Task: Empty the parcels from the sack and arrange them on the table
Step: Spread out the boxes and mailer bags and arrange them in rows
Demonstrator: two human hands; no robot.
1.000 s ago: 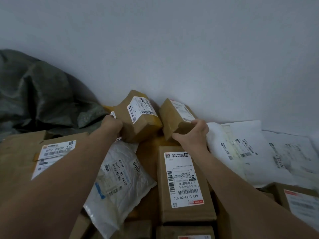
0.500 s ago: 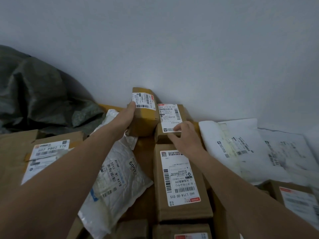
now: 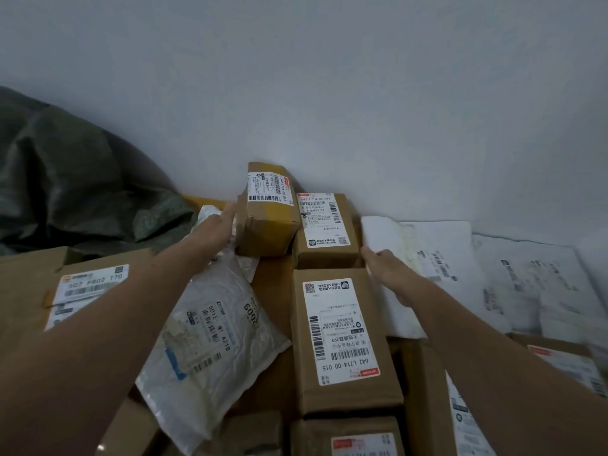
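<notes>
Against the wall (image 3: 362, 110), tilted box (image 3: 268, 225) — sack (image 3: 65, 192) left

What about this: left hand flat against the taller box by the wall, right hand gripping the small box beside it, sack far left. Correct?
Not quite. The head view shows the right hand open beside the small box, over the white mailer edge, not gripping it. The rest holds: left hand flat against the taller box by the wall, sack far left.

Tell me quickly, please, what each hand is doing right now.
Left hand: open, straight fingers touching the side of the tilted box.
Right hand: open, holding nothing, beside the small flat box.
</notes>
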